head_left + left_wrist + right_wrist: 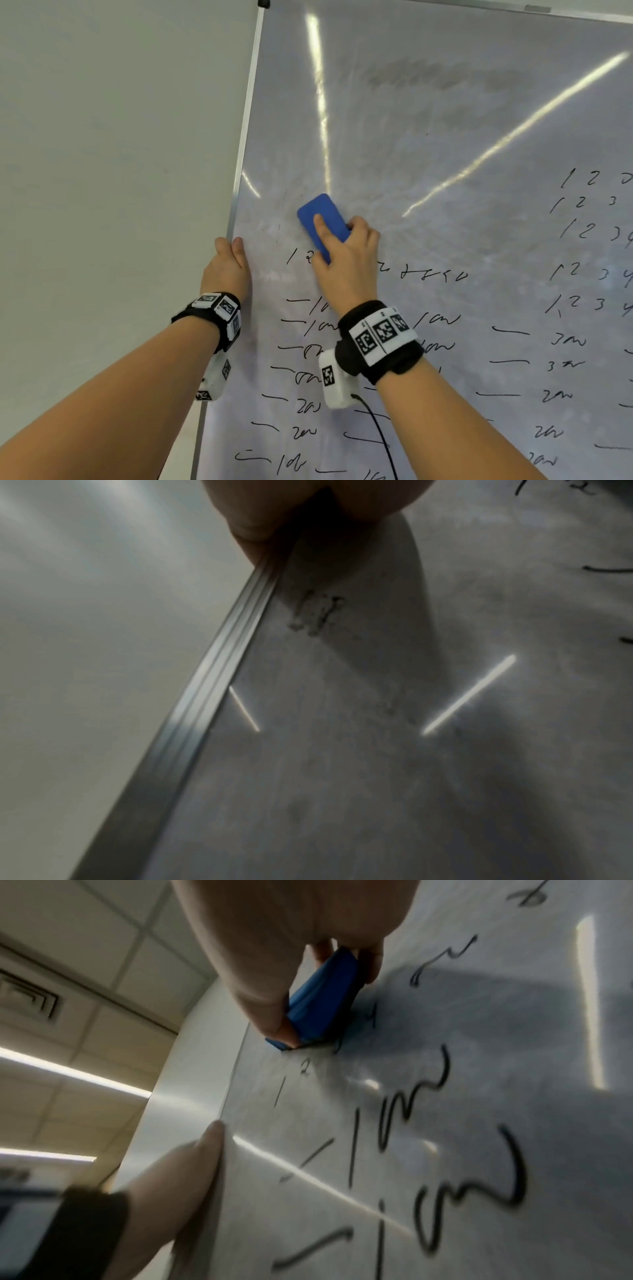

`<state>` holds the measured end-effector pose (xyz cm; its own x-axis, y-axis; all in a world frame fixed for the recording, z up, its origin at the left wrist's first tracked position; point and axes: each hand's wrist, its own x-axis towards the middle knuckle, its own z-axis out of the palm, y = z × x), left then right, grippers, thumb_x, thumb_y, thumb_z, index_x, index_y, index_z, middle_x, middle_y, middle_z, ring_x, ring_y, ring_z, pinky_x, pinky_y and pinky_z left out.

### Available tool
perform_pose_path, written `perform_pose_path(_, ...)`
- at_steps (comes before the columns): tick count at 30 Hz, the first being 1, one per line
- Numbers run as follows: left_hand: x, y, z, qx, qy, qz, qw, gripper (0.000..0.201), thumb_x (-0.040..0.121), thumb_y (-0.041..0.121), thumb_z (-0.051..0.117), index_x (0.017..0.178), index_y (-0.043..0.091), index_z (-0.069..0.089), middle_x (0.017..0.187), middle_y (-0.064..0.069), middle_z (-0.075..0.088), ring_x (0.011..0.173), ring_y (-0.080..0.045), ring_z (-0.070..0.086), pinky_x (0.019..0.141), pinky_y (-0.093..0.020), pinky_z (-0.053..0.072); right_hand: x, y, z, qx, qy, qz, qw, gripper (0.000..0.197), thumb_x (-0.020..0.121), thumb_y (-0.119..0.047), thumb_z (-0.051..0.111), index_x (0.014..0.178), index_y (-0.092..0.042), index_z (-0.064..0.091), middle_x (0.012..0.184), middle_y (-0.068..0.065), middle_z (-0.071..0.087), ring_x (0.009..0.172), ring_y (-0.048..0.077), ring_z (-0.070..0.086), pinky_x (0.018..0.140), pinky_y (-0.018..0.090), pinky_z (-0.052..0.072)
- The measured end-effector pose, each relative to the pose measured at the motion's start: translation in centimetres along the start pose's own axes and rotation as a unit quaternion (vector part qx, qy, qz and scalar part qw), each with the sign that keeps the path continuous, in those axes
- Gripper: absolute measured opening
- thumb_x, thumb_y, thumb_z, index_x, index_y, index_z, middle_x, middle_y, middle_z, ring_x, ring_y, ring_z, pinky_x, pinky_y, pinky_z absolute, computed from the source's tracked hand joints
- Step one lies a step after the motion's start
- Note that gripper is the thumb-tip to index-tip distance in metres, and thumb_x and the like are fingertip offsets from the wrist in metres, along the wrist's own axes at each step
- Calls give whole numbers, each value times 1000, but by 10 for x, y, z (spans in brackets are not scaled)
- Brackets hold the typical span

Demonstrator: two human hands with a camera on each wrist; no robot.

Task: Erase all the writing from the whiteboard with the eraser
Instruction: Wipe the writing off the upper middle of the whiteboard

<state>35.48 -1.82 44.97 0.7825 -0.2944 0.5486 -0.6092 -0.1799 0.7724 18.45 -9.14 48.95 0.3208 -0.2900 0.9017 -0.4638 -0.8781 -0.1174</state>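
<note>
Two hands on board, eraser mid-frame

Right hand (pixel 346 253) grips blue eraser (pixel 318 219) by its long sides, flat on whiteboard (pixel 445 137), centre-left of head view. Looks light, rigid shell, soft pad; side pinch suits. Left hand (pixel 227 263) clamps frame edge (pixel 239 164). Writing (pixel 428 274) fills lower right
</note>
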Motion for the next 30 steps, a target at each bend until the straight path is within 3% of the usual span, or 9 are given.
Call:
perform_pose_path(5, -1, 0, 0, -6, -5, -8, 1000, 37, 101, 40, 18, 103, 7, 35, 70, -11, 48, 69, -33, 49, 63, -38, 37, -25, -14, 9, -10, -90, -99, 991, 51, 76, -22, 64, 126, -31, 57, 120, 11, 46, 99, 28, 38, 83, 41, 46)
perform_pose_path(9, 1, 0, 0, 5, -3, 3, 1000, 37, 101, 40, 17, 102, 7, 34, 73, -13, 50, 69, -34, 50, 63, -38, 37, -9, 15, -7, -3, -8, -32, 999, 48, 77, -22, 65, 124, -31, 60, 120, 9, 45, 102, 27, 37, 84, 38, 44)
perform_pose_path(11, 1, 0, 0, 5, 0, 2, 1000, 39, 101, 40, 17, 104, 6, 35, 74, -15, 51, 69, -34, 50, 63, -39, 38, -10, 13, -4, -3, 2, -13, 1000, 48, 77, -22, 64, 125, -30, 60, 121, 11, 44, 103, 28, 36, 83, 40, 46)
perform_pose_path(16, -1, 1, -1, 3, -5, -13, 1000, 39, 101, 40, 18, 106, 5, 35, 73, -14, 49, 72, -35, 50, 64, -39, 37, -44, 2, 12, -23, -65, -131, 989, 51, 67, -20, 70, 117, -29, 64, 112, 12, 53, 96, 29, 43, 77, 40, 50)
perform_pose_path(21, -2, 2, -1, 13, -1, -7, 1000, 40, 101, 40, 17, 105, 5, 35, 73, -14, 49, 70, -34, 50, 63, -38, 37, -28, 19, -2, 15, 11, -22, 1000, 48, 71, -20, 67, 117, -31, 64, 113, 9, 49, 97, 27, 41, 75, 38, 48)
perform_pose_path(26, 0, 2, -1, 2, -7, -11, 1000, 38, 101, 39, 18, 104, 5, 34, 68, -11, 47, 69, -34, 50, 62, -39, 38, -42, 1, 10, 3, -64, -85, 994, 50, 71, -21, 67, 120, -31, 62, 115, 10, 49, 98, 25, 36, 78, 40, 48)
perform_pose_path(30, 0, 2, -1, 6, -9, -13, 1000, 39, 101, 40, 17, 105, 5, 34, 66, -9, 45, 67, -33, 50, 62, -38, 38, -32, 15, 1, 15, -40, -73, 996, 48, 70, -19, 68, 116, -32, 65, 114, 9, 51, 98, 23, 36, 79, 39, 47)
